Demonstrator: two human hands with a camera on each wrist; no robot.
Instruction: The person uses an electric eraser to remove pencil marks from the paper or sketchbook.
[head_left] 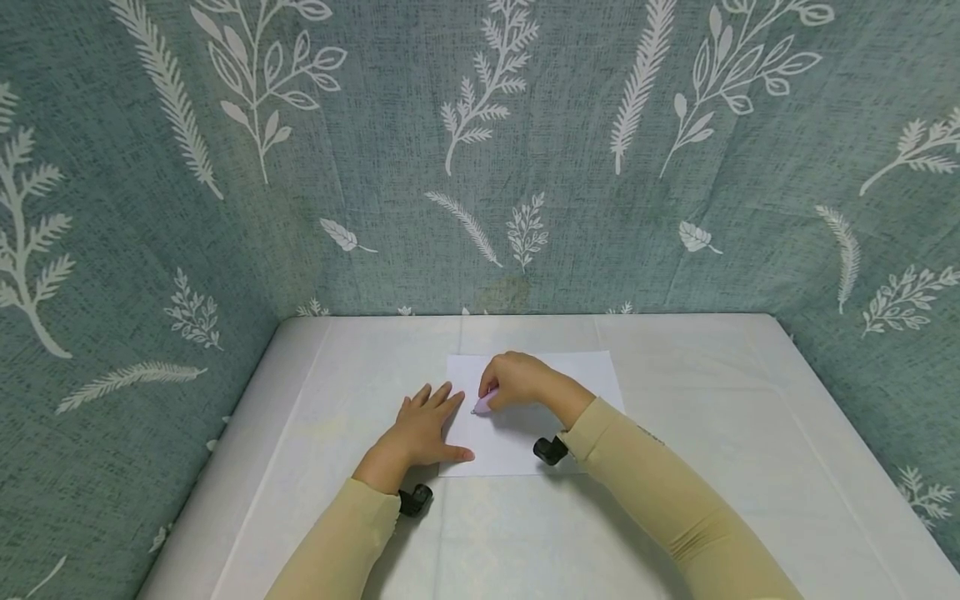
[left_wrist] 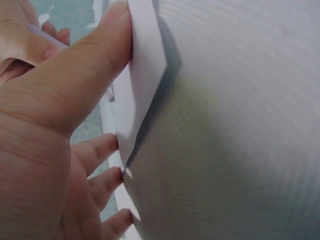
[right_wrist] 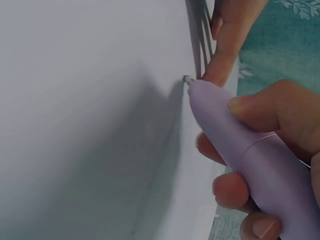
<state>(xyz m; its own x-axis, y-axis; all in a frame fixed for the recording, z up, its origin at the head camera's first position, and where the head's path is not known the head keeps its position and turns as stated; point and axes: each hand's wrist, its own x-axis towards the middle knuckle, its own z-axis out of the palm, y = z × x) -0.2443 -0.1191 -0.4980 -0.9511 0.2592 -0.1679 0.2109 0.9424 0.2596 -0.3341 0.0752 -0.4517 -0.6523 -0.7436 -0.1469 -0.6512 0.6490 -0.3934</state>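
Note:
A sheet of white paper lies on the white-covered table. My left hand rests over its left edge with fingers spread; in the left wrist view the thumb lies along the paper, whose corner lifts slightly off the cloth. My right hand grips a thick lilac pen-shaped tool between thumb and fingers. Its small metal tip points down at the sheet, to the right of the left fingers. Whether the tip touches the paper, I cannot tell. No clear mark shows on the sheet.
White cloth covers the table on all sides of the sheet. Green fabric with white leaf prints hangs behind and at both sides. Black wrist cameras, one under the right wrist and one by the left, sit near the table.

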